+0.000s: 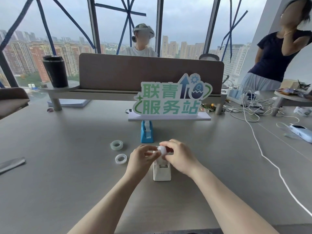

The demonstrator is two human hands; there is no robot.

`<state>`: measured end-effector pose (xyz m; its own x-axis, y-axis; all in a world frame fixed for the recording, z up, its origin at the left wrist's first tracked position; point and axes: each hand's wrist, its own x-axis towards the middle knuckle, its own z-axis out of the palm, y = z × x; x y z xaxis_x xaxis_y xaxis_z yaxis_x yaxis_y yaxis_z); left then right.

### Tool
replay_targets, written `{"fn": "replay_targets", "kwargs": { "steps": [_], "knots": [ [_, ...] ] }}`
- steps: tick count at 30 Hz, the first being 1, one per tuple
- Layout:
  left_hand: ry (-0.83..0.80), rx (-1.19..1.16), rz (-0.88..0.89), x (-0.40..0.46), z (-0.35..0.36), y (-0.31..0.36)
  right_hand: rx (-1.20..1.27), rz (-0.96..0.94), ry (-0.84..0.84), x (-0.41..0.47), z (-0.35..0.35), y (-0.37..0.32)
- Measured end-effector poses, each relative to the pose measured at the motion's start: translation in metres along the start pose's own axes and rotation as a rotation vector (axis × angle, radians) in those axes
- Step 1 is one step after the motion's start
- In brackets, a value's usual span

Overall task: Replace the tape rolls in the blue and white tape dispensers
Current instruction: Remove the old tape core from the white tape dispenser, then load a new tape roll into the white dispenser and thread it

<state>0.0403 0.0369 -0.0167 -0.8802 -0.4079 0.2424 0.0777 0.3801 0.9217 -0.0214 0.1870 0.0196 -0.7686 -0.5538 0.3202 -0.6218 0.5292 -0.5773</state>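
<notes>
Where the two bare forearms reach in from the near edge, both hands meet above the white tape dispenser (161, 171), which stands on the grey desk (67, 174). The right hand (179, 156) has its grip closed around a small white round piece (162, 150), seemingly the dispenser's hub, with a bit of red showing just behind it; the left hand (143, 155) pinches the same piece from the other side with its fingertips. What the red part is cannot be told. Just left of the hands two clear tape rolls lie flat on the desk: the nearer tape roll (121, 159) and, a little beyond it, the farther tape roll (116, 145), close together but apart. Behind the hands stands the blue tape dispenser (146, 132), upright, with a roll seated in it and a strip hanging down its front. Right behind that is a green-lettered sign (170, 98) on a white base. Farther back on the left, a black tumbler (55, 71) sits on a raised shelf (74, 94). White cables (253, 115) trail over the right of the desk.
</notes>
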Motion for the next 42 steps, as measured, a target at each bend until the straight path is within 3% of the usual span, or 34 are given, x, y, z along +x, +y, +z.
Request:
{"fn": "replay_targets", "kwargs": {
  "steps": [11, 18, 25, 36, 42],
  "knots": [
    [0.032, -0.102, -0.047, -0.007, -0.017, 0.010, -0.125, -0.100, 0.015, 0.002, 0.003, -0.026],
    [0.135, -0.076, -0.065, -0.013, -0.049, -0.001, -0.310, -0.114, 0.006, 0.013, 0.023, -0.042],
    [0.328, -0.040, -0.129, -0.020, -0.095, -0.029, -0.384, -0.170, -0.141, 0.023, 0.053, -0.064],
    [0.353, 0.094, -0.141, -0.015, -0.116, -0.042, -0.636, -0.133, -0.409, 0.024, 0.078, -0.071],
    [0.362, 0.090, -0.155, -0.012, -0.118, -0.050, -0.484, -0.087, -0.343, 0.049, 0.078, -0.089]
  ]
}}
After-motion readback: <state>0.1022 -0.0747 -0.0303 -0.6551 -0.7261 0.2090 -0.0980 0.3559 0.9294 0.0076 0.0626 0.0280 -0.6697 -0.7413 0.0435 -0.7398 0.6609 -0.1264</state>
